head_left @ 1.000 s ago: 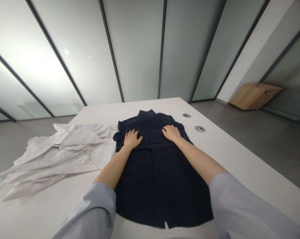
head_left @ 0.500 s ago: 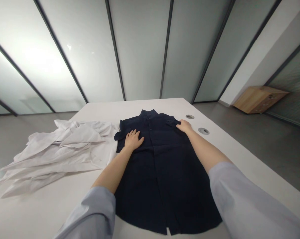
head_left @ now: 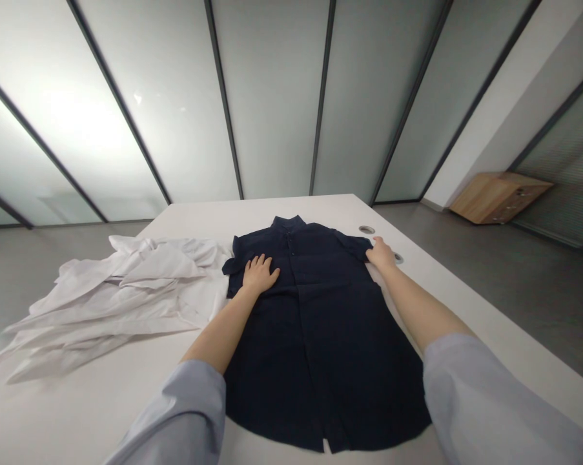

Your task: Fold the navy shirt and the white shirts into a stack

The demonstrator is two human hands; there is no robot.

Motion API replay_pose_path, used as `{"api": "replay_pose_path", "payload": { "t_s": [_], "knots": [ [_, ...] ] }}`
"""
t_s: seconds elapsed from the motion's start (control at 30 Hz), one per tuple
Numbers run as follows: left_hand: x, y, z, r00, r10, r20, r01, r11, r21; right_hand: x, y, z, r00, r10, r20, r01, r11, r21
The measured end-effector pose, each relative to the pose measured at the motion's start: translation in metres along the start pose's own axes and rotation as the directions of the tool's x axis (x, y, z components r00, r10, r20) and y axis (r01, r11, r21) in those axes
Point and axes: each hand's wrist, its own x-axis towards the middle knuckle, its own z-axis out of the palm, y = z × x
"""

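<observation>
A dark navy button-front shirt (head_left: pixel 315 316) lies face up on the white table, its collar pointing away from me. Flat on its chest, toward the left, rests my left hand (head_left: pixel 261 274), open with the fingers slightly spread. My right hand (head_left: pixel 380 253) is closed at the end of the shirt's right-side sleeve (head_left: pixel 355 245), which is stretched outward. The left-side sleeve (head_left: pixel 232 265) is bunched and turned in beside the body of the shirt.
A crumpled heap of white cloth (head_left: pixel 126 284) sits on the table (head_left: pixel 199 216) to the left. Two round metal-rimmed cable holes are near the right edge, the farther hole (head_left: pixel 367 229) uncovered and the nearer partly behind my right hand. A wooden cabinet (head_left: pixel 494 197) stands on the floor beyond.
My right hand has moved outward to the right, drawing the sleeve out from the shirt's shoulder. My left hand has stayed flat in the same spot.
</observation>
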Motion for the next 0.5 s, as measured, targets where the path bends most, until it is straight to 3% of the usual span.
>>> {"api": "replay_pose_path", "payload": {
  "t_s": [0.13,0.23,0.37,0.5],
  "knots": [
    [0.001,0.0,0.002,1.0,-0.004,0.021,0.004,1.0,0.006,-0.005,-0.001,0.001,0.999,0.004,0.044,-0.002,0.999,-0.037],
    [0.001,0.0,0.002,0.999,-0.008,0.036,0.008,1.0,0.007,-0.003,-0.005,0.0,0.99,0.116,0.076,-0.118,0.993,0.023],
    [0.0,0.001,0.0,0.999,-0.013,0.038,0.012,1.0,0.006,0.005,-0.01,-0.003,0.98,0.196,0.03,-0.198,0.952,0.234],
    [0.0,0.001,-0.001,0.999,-0.011,0.037,0.01,1.0,0.006,0.006,-0.029,-0.009,0.983,0.179,-0.035,-0.149,0.899,0.412]
  ]
}}
